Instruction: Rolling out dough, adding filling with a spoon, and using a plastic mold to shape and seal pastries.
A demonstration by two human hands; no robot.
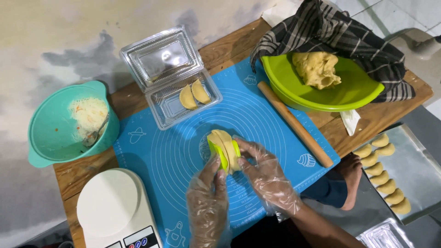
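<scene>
My left hand [207, 197] and my right hand [262, 172], both in clear plastic gloves, press together a folded green dumpling mould [222, 151] with pale dough in it. The mould stands on edge over a blue silicone baking mat [183, 151] on a low wooden table [381, 115]. My left fingers push on the mould's near side, my right fingers hold its right side.
An open clear plastic box [172, 73] holds two shaped dumplings [194, 94]. A teal bowl [55, 138] of filling with a spoon sits left, a white scale [112, 211] front left. A rolling pin [295, 124], green dough bowl [358, 96] under checked cloth, and tray of dumplings [383, 177] lie right.
</scene>
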